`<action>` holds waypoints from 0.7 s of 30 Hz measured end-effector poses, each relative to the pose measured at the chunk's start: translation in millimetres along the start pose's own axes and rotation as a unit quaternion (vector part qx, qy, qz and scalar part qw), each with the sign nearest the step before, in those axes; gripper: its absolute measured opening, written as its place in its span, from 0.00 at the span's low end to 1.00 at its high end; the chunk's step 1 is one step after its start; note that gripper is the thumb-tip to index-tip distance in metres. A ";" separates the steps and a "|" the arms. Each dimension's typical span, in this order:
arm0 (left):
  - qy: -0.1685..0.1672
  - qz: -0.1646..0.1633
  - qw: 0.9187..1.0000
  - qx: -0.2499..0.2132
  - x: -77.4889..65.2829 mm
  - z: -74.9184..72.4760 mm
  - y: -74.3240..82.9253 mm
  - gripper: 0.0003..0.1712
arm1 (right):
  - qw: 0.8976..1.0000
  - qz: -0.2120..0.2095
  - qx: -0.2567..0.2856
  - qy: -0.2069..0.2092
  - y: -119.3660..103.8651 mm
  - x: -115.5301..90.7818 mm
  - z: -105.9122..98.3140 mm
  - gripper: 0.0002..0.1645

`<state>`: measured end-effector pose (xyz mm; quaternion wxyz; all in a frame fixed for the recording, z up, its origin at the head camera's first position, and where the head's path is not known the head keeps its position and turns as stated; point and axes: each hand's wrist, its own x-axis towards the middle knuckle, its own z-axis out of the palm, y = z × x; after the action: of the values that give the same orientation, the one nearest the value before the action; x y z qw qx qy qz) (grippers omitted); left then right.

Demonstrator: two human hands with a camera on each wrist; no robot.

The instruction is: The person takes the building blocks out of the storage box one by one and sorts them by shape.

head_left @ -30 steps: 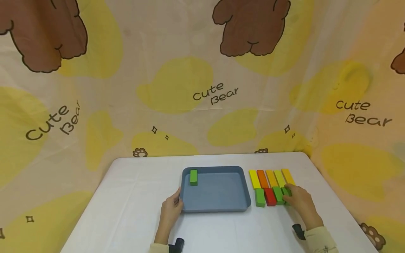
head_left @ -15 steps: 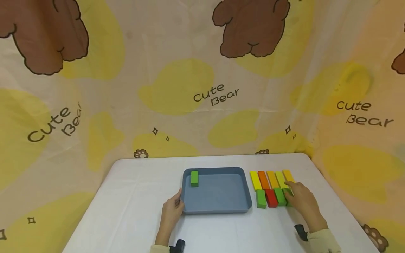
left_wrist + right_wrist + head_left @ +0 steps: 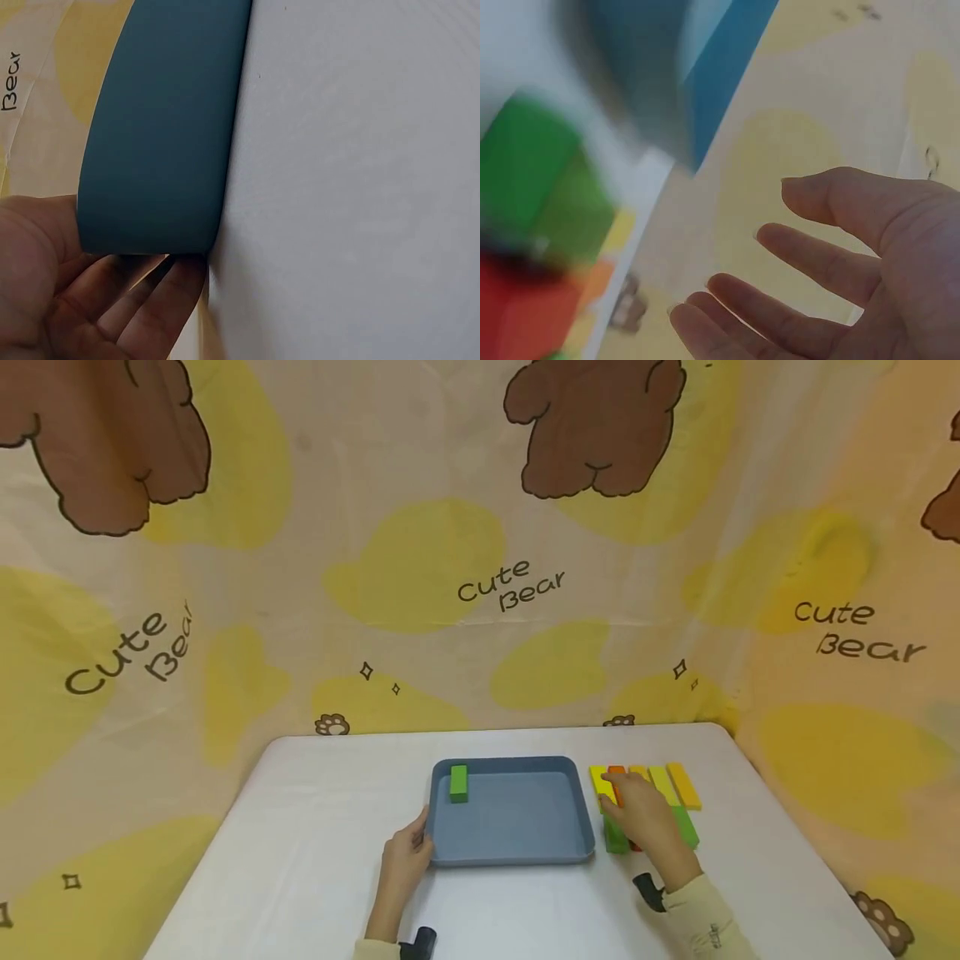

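My left hand (image 3: 405, 856) holds the left side of a blue-grey tray (image 3: 510, 827). In the left wrist view, its thumb and fingers lie around the tray's wall (image 3: 161, 135). One green block (image 3: 459, 784) stands in the tray's far left corner. Over the rows of blocks at the right hovers my right hand (image 3: 648, 822), fingers spread and holding nothing. Its fingertips are nearest a yellow block (image 3: 597, 773) and a green block (image 3: 617, 839). The right wrist view shows a red block (image 3: 525, 311) beside that green one, partly blurred; the hand hides part of the front row.
Yellow and orange blocks make up the back row, with an orange-yellow block (image 3: 684, 787) at its right end. Another green block (image 3: 686, 827) ends the front row. Everything stands on a white table (image 3: 322, 810) before a bear-patterned cloth (image 3: 420, 568).
My right hand has moved left, from the green block at the front row's right end to above the row's left end. The left hand and the tray have stayed put.
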<state>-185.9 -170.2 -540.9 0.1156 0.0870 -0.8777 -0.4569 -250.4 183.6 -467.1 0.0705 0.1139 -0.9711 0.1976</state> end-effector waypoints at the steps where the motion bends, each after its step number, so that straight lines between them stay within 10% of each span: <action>1: -0.001 0.000 1.000 0.001 0.3 0.6 -0.1 0.28 | 1.000 -0.003 0.002 0.003 -6.9 2.8 1.9 0.25; 21: 0.009 0.017 1.000 0.002 1.0 0.0 -0.5 0.28 | 0.998 -0.048 0.041 -0.020 -103.2 51.7 46.8 0.21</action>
<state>-186.9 -170.7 -541.2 0.1306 0.0765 -0.8790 -0.4522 -278.8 62.4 -462.4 0.0559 0.1672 -0.9568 0.2311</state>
